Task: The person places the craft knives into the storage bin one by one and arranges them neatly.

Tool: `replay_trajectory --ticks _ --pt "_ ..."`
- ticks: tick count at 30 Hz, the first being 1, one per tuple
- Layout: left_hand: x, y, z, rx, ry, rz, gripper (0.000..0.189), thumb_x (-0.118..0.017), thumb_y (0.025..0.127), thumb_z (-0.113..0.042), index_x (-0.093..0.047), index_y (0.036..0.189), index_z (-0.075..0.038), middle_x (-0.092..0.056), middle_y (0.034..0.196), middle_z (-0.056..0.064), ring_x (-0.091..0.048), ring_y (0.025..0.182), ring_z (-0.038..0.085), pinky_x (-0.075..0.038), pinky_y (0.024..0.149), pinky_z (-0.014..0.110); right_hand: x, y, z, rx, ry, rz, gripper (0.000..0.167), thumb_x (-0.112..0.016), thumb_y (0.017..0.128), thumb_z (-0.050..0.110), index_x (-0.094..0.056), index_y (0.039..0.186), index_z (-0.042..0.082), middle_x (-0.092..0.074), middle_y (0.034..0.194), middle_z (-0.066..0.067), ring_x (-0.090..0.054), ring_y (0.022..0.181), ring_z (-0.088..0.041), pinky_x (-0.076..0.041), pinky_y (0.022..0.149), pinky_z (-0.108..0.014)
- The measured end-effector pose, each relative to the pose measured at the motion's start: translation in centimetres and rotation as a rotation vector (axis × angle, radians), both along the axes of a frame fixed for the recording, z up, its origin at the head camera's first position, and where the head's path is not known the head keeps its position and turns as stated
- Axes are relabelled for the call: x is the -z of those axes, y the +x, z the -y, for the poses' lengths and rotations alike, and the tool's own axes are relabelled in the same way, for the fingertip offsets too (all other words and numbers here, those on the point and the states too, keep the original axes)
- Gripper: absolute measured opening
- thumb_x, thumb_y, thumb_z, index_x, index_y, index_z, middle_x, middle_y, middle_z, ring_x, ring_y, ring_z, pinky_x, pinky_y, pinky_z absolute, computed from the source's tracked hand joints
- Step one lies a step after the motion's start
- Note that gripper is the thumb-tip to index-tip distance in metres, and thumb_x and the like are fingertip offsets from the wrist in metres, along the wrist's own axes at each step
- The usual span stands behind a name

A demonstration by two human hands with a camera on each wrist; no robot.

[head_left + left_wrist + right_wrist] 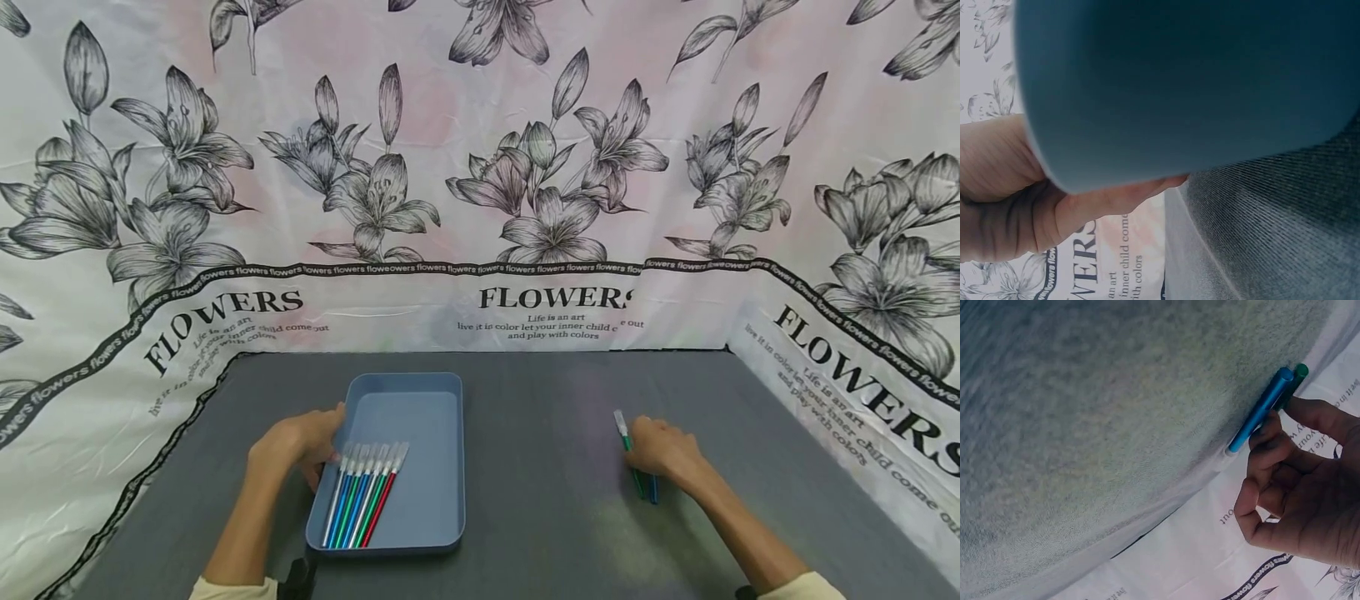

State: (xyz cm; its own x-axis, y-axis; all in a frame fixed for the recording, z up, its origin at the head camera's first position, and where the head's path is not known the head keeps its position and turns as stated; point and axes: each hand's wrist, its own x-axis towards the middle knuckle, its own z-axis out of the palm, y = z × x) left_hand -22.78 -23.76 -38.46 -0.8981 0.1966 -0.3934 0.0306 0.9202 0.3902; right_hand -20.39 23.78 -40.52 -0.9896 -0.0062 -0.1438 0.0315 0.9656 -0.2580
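My left hand (300,442) grips the left edge of a blue-grey tray (431,492). In the left wrist view, the thumb and fingers (1110,203) lie to either side of the tray's wall (1147,150). Inside the tray, several capped pens (363,500) in silver, blue, green and red lie side by side. Off to the tray's right, my right hand (663,450) pinches a green pen (625,442) with a clear cap, held close over the table. A blue pen (1260,412) lies right beside it, against the fingertips, its other end partly hidden by the hand.
A dark grey cloth (540,467) covers the table, and its bare stretch separates the tray from my right hand. Behind and at both sides hangs a white sheet (420,308) printed with flowers and lettering.
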Motion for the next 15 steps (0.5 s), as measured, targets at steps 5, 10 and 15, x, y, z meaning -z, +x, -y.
replay_trajectory --ticks 5,10,15 --pt "0.1 0.1 0.0 0.004 -0.023 -0.001 0.089 -0.066 0.098 0.003 -0.007 0.163 0.010 -0.019 0.163 0.043 -0.068 0.121 0.044 -0.044 0.115 0.061 -0.2 0.2 0.2 -0.027 -0.057 -0.022 0.038 -0.061 0.095 0.011 -0.039 0.064 0.016 -0.028 0.061 0.003 -0.026 0.056 -0.012 -0.024 0.054 -0.027" --pt "0.1 0.2 0.1 -0.017 -0.013 0.013 0.087 -0.064 0.099 0.003 -0.006 0.164 0.009 -0.017 0.164 0.043 -0.073 0.114 0.040 -0.039 0.118 0.064 -1.0 0.2 1.3 -0.051 -0.097 -0.047 0.053 -0.066 0.098 0.020 -0.035 0.054 0.021 -0.022 0.055 0.008 -0.020 0.052 -0.008 -0.021 0.051 -0.025" --pt "0.0 0.3 0.1 -0.006 -0.021 0.022 0.089 -0.067 0.098 0.002 -0.007 0.163 0.010 -0.014 0.165 0.043 -0.047 0.144 0.051 -0.031 0.122 0.066 -1.8 0.7 2.7 -0.064 -0.119 -0.092 0.055 -0.066 0.094 0.018 -0.032 0.052 0.022 -0.018 0.055 0.009 -0.016 0.053 -0.007 -0.017 0.052 -0.025"
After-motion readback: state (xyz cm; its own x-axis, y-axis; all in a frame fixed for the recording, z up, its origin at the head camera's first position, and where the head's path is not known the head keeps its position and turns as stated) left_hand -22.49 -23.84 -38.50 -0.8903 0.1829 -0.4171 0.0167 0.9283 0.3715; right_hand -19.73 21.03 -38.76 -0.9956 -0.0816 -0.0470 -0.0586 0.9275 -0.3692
